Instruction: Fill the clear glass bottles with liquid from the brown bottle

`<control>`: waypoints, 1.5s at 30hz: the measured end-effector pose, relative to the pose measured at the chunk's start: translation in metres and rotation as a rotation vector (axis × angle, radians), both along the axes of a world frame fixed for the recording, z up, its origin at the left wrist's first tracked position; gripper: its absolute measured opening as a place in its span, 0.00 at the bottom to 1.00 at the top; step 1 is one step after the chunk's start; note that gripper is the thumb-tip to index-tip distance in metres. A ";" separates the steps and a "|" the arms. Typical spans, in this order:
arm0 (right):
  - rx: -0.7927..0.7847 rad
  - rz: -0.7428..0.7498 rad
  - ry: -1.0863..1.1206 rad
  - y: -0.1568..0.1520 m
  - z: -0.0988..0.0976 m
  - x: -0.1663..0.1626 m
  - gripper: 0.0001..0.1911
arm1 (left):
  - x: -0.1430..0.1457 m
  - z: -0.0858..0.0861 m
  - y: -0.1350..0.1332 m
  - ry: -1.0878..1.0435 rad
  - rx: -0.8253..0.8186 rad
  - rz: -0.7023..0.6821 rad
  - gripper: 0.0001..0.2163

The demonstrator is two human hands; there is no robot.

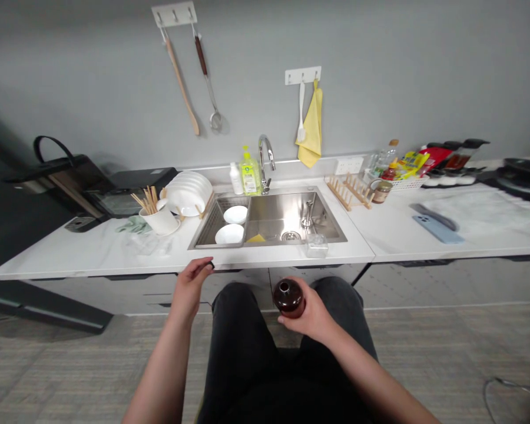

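My right hand (309, 315) is wrapped round a small dark brown bottle (288, 296), held upright over my lap with its open neck facing up. My left hand (193, 285) hovers just below the counter's front edge, its fingertips pinched on a small dark cap (211, 265). Both hands are in front of the steel sink (291, 213). Two white bowls (230, 233) sit in the sink's left rack, with a yellow sponge (256, 238) beside them. A small clear glass (317, 245) stands on the counter edge in front of the sink.
White counter (92, 250) holds a cup of chopsticks (159, 217), stacked white plates (189, 191), a green cloth, soap bottles (249, 175), a wooden rack (350, 191), a jar, condiments and a blue phone (438, 228). Utensils and a yellow towel (311, 126) hang on the wall.
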State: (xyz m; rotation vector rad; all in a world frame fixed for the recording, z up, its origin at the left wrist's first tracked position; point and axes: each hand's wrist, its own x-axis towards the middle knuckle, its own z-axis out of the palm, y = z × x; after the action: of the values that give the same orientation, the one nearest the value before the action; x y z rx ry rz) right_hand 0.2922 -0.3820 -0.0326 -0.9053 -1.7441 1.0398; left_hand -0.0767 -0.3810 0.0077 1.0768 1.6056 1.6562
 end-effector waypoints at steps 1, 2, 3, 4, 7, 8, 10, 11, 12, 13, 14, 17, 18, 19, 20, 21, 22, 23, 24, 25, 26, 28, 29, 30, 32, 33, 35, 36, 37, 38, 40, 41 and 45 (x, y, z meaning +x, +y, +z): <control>-0.002 -0.003 -0.008 0.001 -0.001 0.000 0.46 | -0.020 -0.005 0.004 0.028 -0.040 0.039 0.28; -0.005 -0.007 -0.015 0.003 -0.001 -0.001 0.46 | -0.038 -0.009 0.008 0.067 -0.080 0.080 0.29; -0.006 -0.010 -0.022 0.004 -0.002 -0.002 0.46 | -0.055 -0.012 0.012 0.127 -0.123 0.123 0.28; -0.007 -0.013 -0.025 0.006 -0.002 -0.003 0.46 | -0.070 -0.014 0.018 0.223 -0.179 0.173 0.26; 0.000 -0.018 -0.025 0.010 0.000 -0.005 0.46 | -0.103 -0.018 0.036 0.601 -0.344 0.314 0.19; 0.002 -0.019 -0.025 0.012 0.000 -0.006 0.46 | -0.110 -0.019 0.043 0.686 -0.372 0.343 0.18; 0.002 -0.021 -0.029 0.014 0.002 -0.006 0.45 | -0.120 -0.020 0.055 0.781 -0.407 0.379 0.18; 0.000 -0.022 -0.033 0.015 0.002 -0.005 0.45 | -0.124 -0.021 0.060 0.828 -0.425 0.392 0.20; -0.003 -0.024 -0.037 0.016 0.002 -0.005 0.45 | -0.128 -0.022 0.066 0.897 -0.449 0.404 0.21; -0.005 -0.025 -0.041 0.018 0.002 -0.004 0.45 | -0.131 -0.023 0.070 0.977 -0.472 0.416 0.23; -0.008 -0.027 -0.044 0.019 0.001 -0.003 0.45 | -0.135 -0.025 0.075 1.056 -0.488 0.426 0.24; -0.018 -0.038 -0.045 0.022 -0.002 -0.001 0.46 | -0.149 -0.028 0.088 1.187 -0.517 0.428 0.24; -0.022 -0.043 -0.041 0.023 -0.004 -0.001 0.46 | -0.154 -0.028 0.092 1.199 -0.533 0.418 0.24; -0.025 -0.046 -0.035 0.024 -0.005 -0.001 0.46 | -0.158 -0.027 0.095 1.205 -0.541 0.404 0.24; -0.026 -0.047 -0.028 0.025 -0.006 -0.001 0.46 | -0.160 -0.026 0.097 1.208 -0.529 0.390 0.23; -0.026 -0.046 -0.020 0.026 -0.007 -0.001 0.46 | -0.160 -0.024 0.098 1.208 -0.489 0.378 0.23; -0.026 -0.045 -0.013 0.027 -0.007 -0.002 0.46 | -0.157 -0.022 0.096 1.204 -0.421 0.370 0.22; -0.026 -0.044 -0.008 0.028 -0.008 -0.003 0.46 | -0.150 -0.019 0.093 1.194 -0.332 0.361 0.22; -0.027 -0.043 -0.002 0.029 -0.008 -0.003 0.47 | -0.139 -0.015 0.088 1.173 -0.233 0.353 0.21; -0.031 -0.042 0.005 0.031 -0.009 -0.004 0.47 | -0.124 -0.012 0.080 1.140 -0.137 0.343 0.20; -0.035 -0.039 0.016 0.032 -0.009 -0.005 0.47 | -0.104 -0.010 0.071 1.095 -0.052 0.322 0.19; -0.045 -0.023 0.048 0.034 -0.008 -0.008 0.47 | -0.055 -0.008 0.048 0.976 0.089 0.275 0.16; -0.045 -0.014 0.067 0.034 -0.007 -0.010 0.47 | -0.027 -0.009 0.036 0.904 0.148 0.208 0.16; -0.042 -0.008 0.087 0.035 -0.006 -0.012 0.48 | 0.000 -0.011 0.025 0.821 0.202 0.110 0.16; -0.030 0.001 0.120 0.036 -0.002 -0.017 0.49 | 0.052 -0.017 0.005 0.654 0.237 -0.176 0.23; -0.022 0.006 0.135 0.036 0.000 -0.019 0.49 | 0.075 -0.021 -0.003 0.578 0.210 -0.323 0.30; 0.000 0.014 0.160 0.036 0.004 -0.024 0.51 | 0.111 -0.026 -0.014 0.447 0.165 -0.528 0.40; 0.015 0.019 0.164 0.035 0.006 -0.027 0.52 | 0.124 -0.027 -0.017 0.406 0.145 -0.581 0.42; 0.033 0.023 0.164 0.035 0.007 -0.029 0.53 | 0.135 -0.028 -0.019 0.377 0.127 -0.607 0.42; 0.051 0.026 0.160 0.034 0.008 -0.031 0.54 | 0.142 -0.027 -0.020 0.356 0.111 -0.611 0.41; 0.070 0.038 0.158 0.033 0.009 -0.035 0.54 | 0.152 -0.025 -0.019 0.328 0.091 -0.590 0.38; 0.070 0.046 0.163 0.033 0.010 -0.037 0.55 | 0.154 -0.024 -0.018 0.318 0.088 -0.576 0.37; 0.057 0.101 0.149 0.033 0.015 -0.042 0.56 | 0.153 -0.025 -0.013 0.300 0.118 -0.545 0.36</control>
State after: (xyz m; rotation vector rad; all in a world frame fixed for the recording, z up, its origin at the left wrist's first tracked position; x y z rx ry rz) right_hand 0.2506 -0.3490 -0.0172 -0.6927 -1.6990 1.0893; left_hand 0.0762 -0.3935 -0.0173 1.7090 1.2329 1.2735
